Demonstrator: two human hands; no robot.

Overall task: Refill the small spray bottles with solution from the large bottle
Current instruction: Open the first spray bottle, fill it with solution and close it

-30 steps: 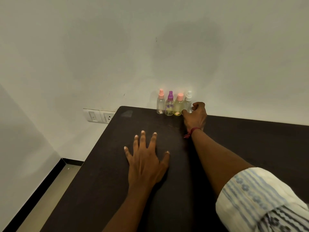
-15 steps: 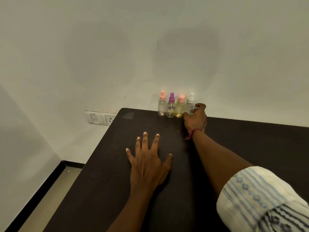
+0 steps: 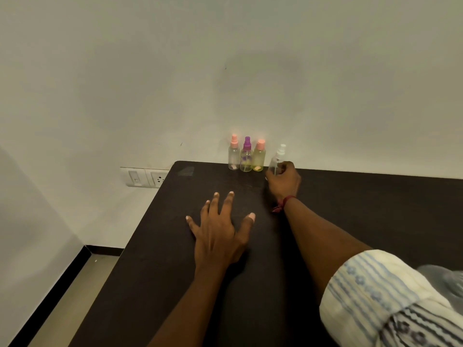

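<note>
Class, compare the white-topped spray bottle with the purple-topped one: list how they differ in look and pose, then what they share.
The white-topped bottle has a white sprayer, the purple-topped bottle a purple one. The white-topped bottle tilts; the purple-topped bottle stands upright. The right hand grips the white-topped bottle; no hand touches the purple-topped bottle. Both are small, clear spray bottles.

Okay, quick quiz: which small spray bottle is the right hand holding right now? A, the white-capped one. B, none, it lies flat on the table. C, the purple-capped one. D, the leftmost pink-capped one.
A: the right hand has its fingers curled round the white-capped bottle, which tilts apart from the other three bottles standing upright in a row.
</note>
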